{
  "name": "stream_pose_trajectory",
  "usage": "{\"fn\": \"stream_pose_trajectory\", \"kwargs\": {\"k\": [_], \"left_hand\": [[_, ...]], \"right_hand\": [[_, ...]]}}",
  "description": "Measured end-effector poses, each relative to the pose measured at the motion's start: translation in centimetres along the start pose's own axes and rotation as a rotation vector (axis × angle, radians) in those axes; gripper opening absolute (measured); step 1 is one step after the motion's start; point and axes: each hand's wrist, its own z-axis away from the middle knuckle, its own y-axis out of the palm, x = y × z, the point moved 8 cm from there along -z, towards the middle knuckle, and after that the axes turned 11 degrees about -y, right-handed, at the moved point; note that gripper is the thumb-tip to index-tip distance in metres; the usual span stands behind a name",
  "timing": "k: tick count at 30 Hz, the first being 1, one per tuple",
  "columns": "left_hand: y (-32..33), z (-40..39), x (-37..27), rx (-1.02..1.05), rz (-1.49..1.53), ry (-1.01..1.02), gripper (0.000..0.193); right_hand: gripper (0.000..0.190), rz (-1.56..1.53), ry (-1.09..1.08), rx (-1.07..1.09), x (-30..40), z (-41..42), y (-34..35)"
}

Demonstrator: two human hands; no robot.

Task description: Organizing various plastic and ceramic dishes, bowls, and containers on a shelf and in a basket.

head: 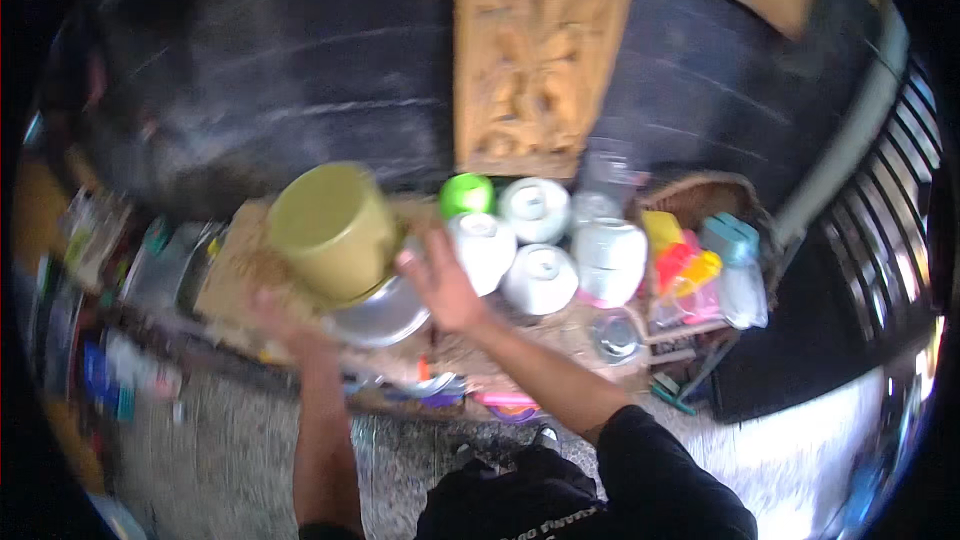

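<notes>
An olive-yellow plastic container (330, 232) leans on the wooden tabletop, its flat round face up. Beside its lower edge lies a shiny round metal dish or lid (386, 315). My right hand (446, 281), fingers spread and holding nothing, is above the right side of that metal piece, between the container and the white containers. Blurred by motion, my left hand (289, 322) is near the container's lower left, over the wood; nothing shows in it. Whether either hand touches the container cannot be made out.
White round-topped containers (540, 277) and a bright green one (466, 195) stand to the right. Past them are a clear jar (616, 337) and a wicker basket (705, 195) near colourful plastic items (682, 266). A carved wooden panel (536, 67) rises behind.
</notes>
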Motion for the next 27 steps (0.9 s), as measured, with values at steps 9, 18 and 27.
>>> {"fn": "stream_pose_trajectory", "kwargs": {"k": [9, 18, 27], "left_hand": [[12.0, 22.1, -15.1, 0.713, 0.408, 0.384, 0.044], [25.5, 42.0, -21.0, 1.418, 0.394, 0.205, 0.011], [39.3, 63.2, -28.1, 1.737, 0.464, 0.141, 0.009]], "right_hand": [[0.054, 0.071, -0.15, -0.39, 4.7, 10.7, -18.5], [0.023, 0.405, 0.244, -1.063, -4.5, 27.5, -50.7], [0.08, 0.694, 0.709, -0.795, -21.7, 29.3, -72.5]]}}
